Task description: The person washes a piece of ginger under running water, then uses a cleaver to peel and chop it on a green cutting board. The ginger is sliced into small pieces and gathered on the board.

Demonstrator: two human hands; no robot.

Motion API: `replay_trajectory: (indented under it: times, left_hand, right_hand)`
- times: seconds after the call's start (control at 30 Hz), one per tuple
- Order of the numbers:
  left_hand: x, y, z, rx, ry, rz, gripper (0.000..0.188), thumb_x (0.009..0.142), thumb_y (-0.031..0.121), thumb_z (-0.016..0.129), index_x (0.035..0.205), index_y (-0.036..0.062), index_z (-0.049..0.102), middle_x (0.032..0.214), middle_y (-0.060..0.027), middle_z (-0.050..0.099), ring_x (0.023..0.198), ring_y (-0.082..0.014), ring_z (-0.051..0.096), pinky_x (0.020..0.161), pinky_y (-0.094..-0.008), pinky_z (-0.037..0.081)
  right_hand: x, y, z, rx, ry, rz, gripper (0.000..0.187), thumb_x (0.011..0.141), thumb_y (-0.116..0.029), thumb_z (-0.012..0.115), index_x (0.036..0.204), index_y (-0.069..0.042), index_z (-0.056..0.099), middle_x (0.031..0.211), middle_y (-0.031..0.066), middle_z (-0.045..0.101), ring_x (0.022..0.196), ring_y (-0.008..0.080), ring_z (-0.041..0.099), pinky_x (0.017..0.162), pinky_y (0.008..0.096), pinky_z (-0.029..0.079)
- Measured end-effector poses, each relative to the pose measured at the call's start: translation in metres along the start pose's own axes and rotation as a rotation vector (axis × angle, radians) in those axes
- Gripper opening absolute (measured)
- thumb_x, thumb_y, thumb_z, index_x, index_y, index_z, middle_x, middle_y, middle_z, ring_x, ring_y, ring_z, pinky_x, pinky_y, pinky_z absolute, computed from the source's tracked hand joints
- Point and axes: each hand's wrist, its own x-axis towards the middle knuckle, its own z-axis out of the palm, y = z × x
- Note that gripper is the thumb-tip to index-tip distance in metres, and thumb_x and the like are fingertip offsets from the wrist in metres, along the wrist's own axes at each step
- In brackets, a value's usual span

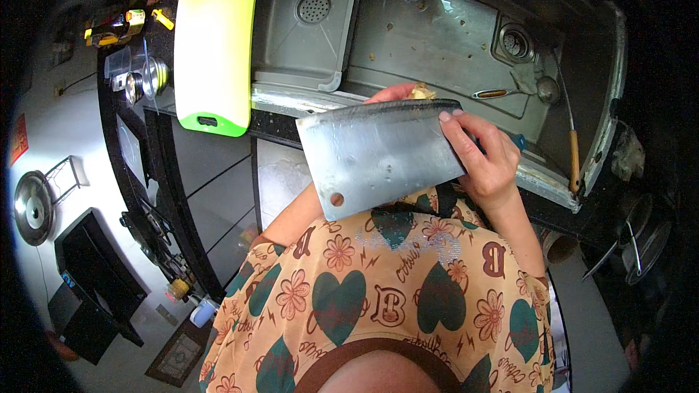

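Observation:
A broad steel cleaver [386, 156] is held in front of my body at the sink's near edge, its wide blade tilted and a round hole near its lower left corner. My right hand [489, 156] is closed round its handle, with the thumb and fingers against the right end of the blade. Most of my left hand [393, 93] is hidden behind the blade. Only some bent fingers show above the upper edge, against a knobbly pale yellow lump [422, 92] that could be ginger.
Beyond the cleaver lies a double steel sink [415, 36] with scraps in it. A ladle [546, 90] and a spatula [491, 93] rest in the right basin, where a wooden-handled tool [574, 160] leans. A green-edged chopping board [215, 44] and a dark bottle [116, 29] are at left.

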Motion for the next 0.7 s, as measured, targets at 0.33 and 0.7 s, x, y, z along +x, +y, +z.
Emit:
replay_trajectory:
  times: [0.33, 0.7]
  left_hand:
    - [0.017, 0.005, -0.011, -0.011, -0.021, 0.111, 0.038, 0.096, 0.02, 0.056, 0.127, -0.0011, 0.05, 0.11, -0.0142, 0.062, 0.085, -0.0151, 0.06, 0.081, -0.0341, 0.054]
    - [0.012, -0.003, -0.023, -0.152, 0.053, 0.184, 0.048, 0.095, 0.035, 0.051, 0.13, 0.002, 0.05, 0.121, -0.0135, 0.059, 0.11, -0.024, 0.059, 0.096, -0.0372, 0.048]
  right_hand:
    - [-0.024, 0.069, -0.014, -0.202, -0.095, 0.461, 0.038, 0.071, 0.006, 0.062, 0.104, -0.013, 0.066, 0.092, 0.0066, 0.062, 0.075, 0.0296, 0.065, 0.062, 0.0384, 0.053]
    - [0.027, 0.003, -0.013, 0.047, -0.112, 0.118, 0.051, 0.058, 0.011, 0.058, 0.106, -0.005, 0.066, 0.092, 0.0094, 0.062, 0.07, 0.0265, 0.065, 0.058, 0.0356, 0.053]
